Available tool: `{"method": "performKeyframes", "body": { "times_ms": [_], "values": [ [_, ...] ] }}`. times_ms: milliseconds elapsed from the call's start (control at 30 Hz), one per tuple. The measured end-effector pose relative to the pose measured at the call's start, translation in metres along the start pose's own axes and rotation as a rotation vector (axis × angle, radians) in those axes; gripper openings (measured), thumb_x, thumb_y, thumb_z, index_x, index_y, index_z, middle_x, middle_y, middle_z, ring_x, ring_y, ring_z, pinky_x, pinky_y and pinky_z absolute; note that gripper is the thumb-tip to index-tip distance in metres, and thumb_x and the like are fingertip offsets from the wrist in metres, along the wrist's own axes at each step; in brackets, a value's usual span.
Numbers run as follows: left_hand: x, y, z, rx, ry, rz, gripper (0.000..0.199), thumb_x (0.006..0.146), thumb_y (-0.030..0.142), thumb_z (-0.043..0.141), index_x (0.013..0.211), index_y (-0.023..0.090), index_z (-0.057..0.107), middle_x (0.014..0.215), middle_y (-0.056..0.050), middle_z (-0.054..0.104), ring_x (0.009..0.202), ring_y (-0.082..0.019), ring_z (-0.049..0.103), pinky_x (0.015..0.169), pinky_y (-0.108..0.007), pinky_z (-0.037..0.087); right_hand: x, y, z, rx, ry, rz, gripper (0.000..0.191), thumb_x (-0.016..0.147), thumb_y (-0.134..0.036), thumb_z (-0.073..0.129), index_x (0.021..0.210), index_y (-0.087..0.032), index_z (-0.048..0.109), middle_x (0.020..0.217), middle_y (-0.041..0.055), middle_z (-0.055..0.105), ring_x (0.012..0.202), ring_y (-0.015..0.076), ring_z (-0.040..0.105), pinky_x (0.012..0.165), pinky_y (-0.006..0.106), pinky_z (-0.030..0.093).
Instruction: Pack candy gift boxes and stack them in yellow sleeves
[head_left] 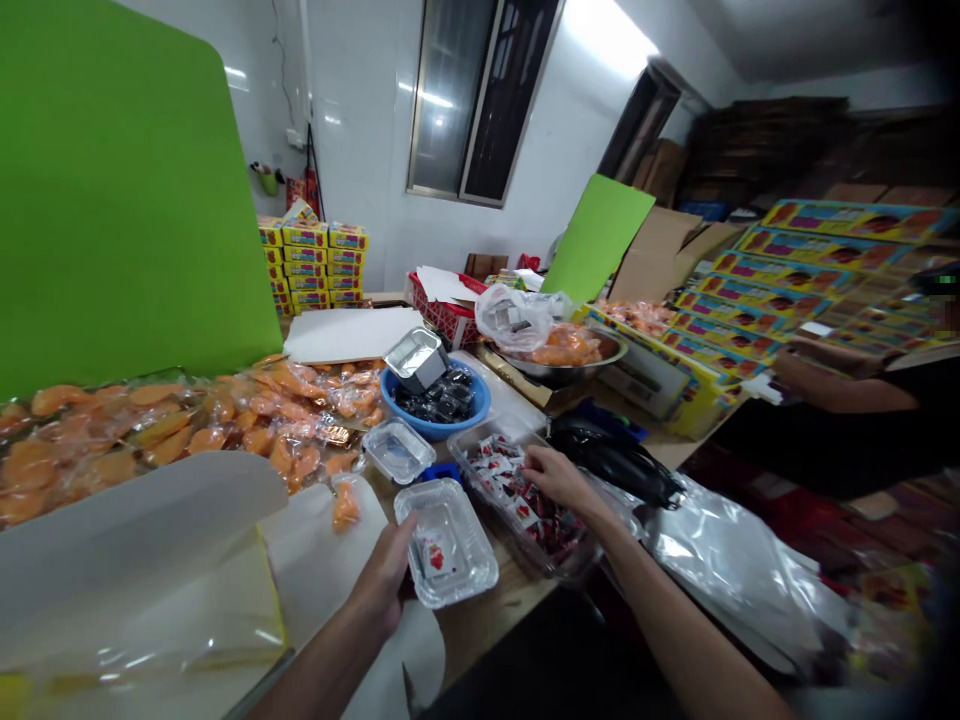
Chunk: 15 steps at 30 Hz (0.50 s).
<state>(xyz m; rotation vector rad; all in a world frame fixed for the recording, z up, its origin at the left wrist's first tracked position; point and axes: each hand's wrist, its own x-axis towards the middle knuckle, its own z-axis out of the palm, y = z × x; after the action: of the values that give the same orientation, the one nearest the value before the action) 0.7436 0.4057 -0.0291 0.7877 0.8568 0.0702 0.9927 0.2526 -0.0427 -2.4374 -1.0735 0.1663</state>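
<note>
My left hand [382,578] grips the left rim of a rectangular foil tray [450,560], which holds a red-and-white sachet [436,553]. Its fingers are hidden behind the tray's edge. My right hand [559,478] rests with curled fingers on red-and-white sachets [510,495] heaped in a clear plastic tray [517,545]. I cannot tell whether those fingers pinch a sachet. A clear plastic lid [398,450] lies just beyond the foil tray. A blue bowl [435,405] holds dark sachets and a tilted foil tray.
Orange sweets in clear wrap [187,430] spread across the left, beside an open white carton [135,560]. A black bag [615,460] and shiny plastic sheet [735,570] lie right. A co-worker's arm [840,385] reaches in at right, before stacked yellow boxes [817,270].
</note>
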Motion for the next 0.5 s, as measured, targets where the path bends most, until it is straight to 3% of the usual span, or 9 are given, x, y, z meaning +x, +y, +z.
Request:
{"method": "performKeyframes", "body": {
  "times_ms": [100, 233, 333, 433, 500],
  "values": [
    [0.003, 0.001, -0.001, -0.002, 0.003, 0.021, 0.024, 0.089, 0.035, 0.048, 0.097, 0.014, 0.057, 0.069, -0.005, 0.069, 0.057, -0.018, 0.065, 0.055, -0.028, 0.05, -0.002, -0.024, -0.012, 0.235, -0.011, -0.027, 0.015, 0.075, -0.031, 0.05, 0.068, -0.018, 0.049, 0.062, -0.0009, 0.052, 0.059, 0.0133, 0.047, 0.057, 0.024, 0.036],
    [0.004, 0.003, -0.001, -0.016, -0.017, 0.033, 0.025, 0.089, 0.034, 0.048, 0.098, 0.014, 0.058, 0.074, -0.006, 0.07, 0.063, -0.02, 0.067, 0.063, -0.03, 0.053, 0.012, -0.071, -0.01, 0.651, -0.246, -0.137, 0.022, 0.076, -0.037, 0.06, 0.081, -0.016, 0.056, 0.072, 0.0003, 0.059, 0.063, 0.0127, 0.052, 0.058, 0.024, 0.04],
    [0.001, 0.004, -0.002, -0.038, -0.026, 0.015, 0.028, 0.089, 0.035, 0.047, 0.102, 0.013, 0.058, 0.075, -0.007, 0.071, 0.065, -0.021, 0.067, 0.066, -0.032, 0.053, 0.055, -0.091, 0.008, 0.444, -0.219, -0.166, 0.017, 0.076, -0.032, 0.059, 0.083, -0.016, 0.062, 0.075, 0.0011, 0.062, 0.067, 0.0139, 0.054, 0.062, 0.025, 0.042],
    [-0.003, 0.006, -0.006, -0.051, -0.064, 0.029, 0.03, 0.088, 0.037, 0.049, 0.105, 0.013, 0.058, 0.08, -0.009, 0.072, 0.068, -0.022, 0.068, 0.067, -0.034, 0.053, 0.111, -0.093, 0.032, 0.225, -0.076, -0.101, 0.011, 0.07, -0.017, 0.06, 0.08, -0.015, 0.064, 0.081, 0.0043, 0.064, 0.08, 0.0182, 0.057, 0.075, 0.031, 0.042],
    [-0.006, 0.008, -0.009, -0.067, -0.098, 0.067, 0.03, 0.087, 0.036, 0.05, 0.106, 0.015, 0.058, 0.085, -0.009, 0.072, 0.071, -0.022, 0.068, 0.067, -0.033, 0.053, 0.141, -0.09, 0.046, 0.175, -0.032, -0.036, 0.018, 0.062, -0.009, 0.063, 0.079, -0.014, 0.065, 0.087, 0.0086, 0.064, 0.089, 0.0228, 0.056, 0.082, 0.037, 0.04]
  ]
}}
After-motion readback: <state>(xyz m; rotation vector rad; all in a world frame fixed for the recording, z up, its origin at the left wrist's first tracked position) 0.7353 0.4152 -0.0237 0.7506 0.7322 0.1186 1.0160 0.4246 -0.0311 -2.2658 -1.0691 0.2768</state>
